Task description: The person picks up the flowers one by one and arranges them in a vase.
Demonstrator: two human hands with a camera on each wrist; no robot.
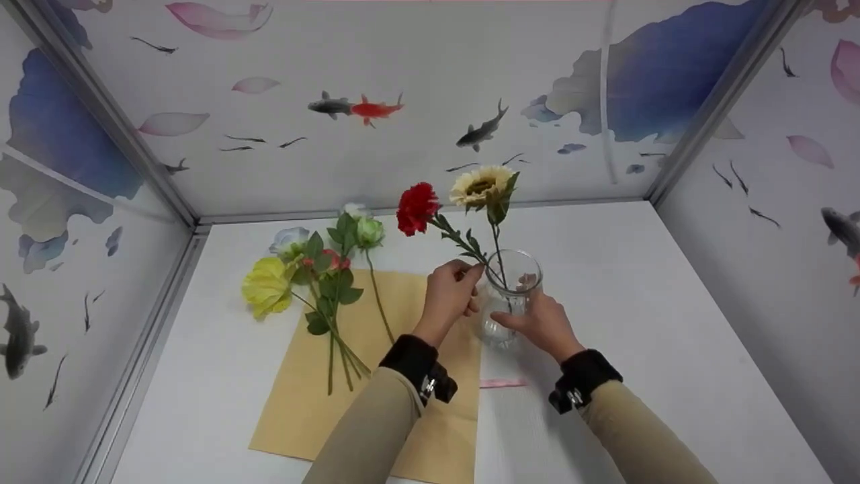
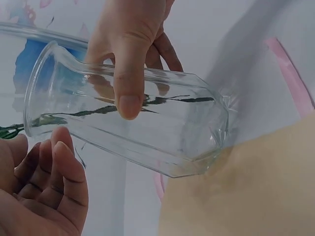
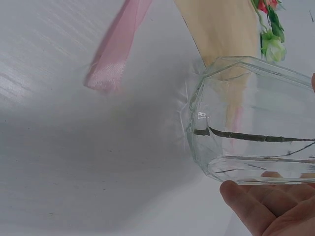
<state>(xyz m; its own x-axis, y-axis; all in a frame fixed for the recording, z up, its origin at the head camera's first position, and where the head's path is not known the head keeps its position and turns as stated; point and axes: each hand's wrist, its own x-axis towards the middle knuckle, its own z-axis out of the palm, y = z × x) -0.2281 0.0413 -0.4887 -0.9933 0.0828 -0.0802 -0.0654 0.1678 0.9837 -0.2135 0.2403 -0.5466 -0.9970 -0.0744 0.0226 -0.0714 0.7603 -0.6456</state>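
Note:
A clear glass vase (image 1: 514,302) stands on the white table, its mouth upward. My right hand (image 1: 541,323) grips its side, with the thumb across the near face and the fingers behind, as the left wrist view shows. A red carnation (image 1: 418,208) leans left out of the mouth, and a cream sunflower (image 1: 482,187) rises more upright beside it. At the vase's rim (image 2: 37,93), my left hand (image 1: 449,296) pinches the carnation's stem, fingers curled. Dark stems (image 3: 256,137) show through the glass, reaching close to the base.
Left of the vase, brown paper (image 1: 410,376) lies under several loose flowers, including a yellow flower (image 1: 267,288) and a green-white rose (image 1: 369,232). A pink ribbon (image 3: 115,54) lies near the vase's base. Printed panels (image 1: 416,154) enclose the table's back and sides.

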